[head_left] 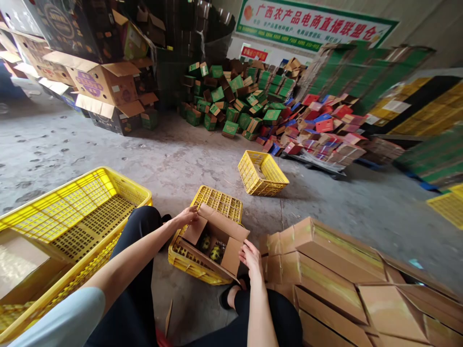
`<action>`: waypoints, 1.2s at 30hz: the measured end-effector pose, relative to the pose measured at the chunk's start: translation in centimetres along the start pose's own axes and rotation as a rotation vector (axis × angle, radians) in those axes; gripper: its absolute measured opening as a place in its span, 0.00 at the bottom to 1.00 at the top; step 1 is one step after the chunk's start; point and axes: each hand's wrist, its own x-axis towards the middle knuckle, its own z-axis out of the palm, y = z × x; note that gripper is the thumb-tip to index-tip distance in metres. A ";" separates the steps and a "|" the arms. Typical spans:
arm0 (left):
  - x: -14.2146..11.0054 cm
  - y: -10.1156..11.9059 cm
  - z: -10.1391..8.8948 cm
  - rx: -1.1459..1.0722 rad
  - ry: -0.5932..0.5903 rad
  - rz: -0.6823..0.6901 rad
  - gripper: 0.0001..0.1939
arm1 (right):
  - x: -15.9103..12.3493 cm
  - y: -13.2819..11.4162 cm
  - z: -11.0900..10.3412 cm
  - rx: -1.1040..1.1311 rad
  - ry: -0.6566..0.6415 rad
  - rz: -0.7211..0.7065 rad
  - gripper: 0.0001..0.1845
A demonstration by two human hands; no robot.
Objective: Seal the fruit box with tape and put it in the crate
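A small open cardboard box [231, 248] rests on an upturned yellow crate [197, 272] between my knees. Its flaps stand raised, and inside lie yellow-green fruits [216, 253] with dark marks, seemingly in clear wrapping. My left hand [187, 217] is closed on the box at its far left corner, where the flaps meet. At the right end, my right hand [251, 256] has its fingers bent around the flap edges. The undersides of both hands' fingertips are partly hidden.
A big yellow crate [104, 212] with a cardboard box [25, 265] in it stands left. Folded cardboard cartons [329, 279] are stacked close on my right. A smaller yellow crate [277, 180] sits ahead. Green boxes [231, 127] and red boxes [323, 125] are heaped further back.
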 end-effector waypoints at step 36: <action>-2.2 -1.8 -1.7 0.106 0.066 0.127 0.22 | -1.1 1.5 -1.2 0.112 -0.061 -0.046 0.21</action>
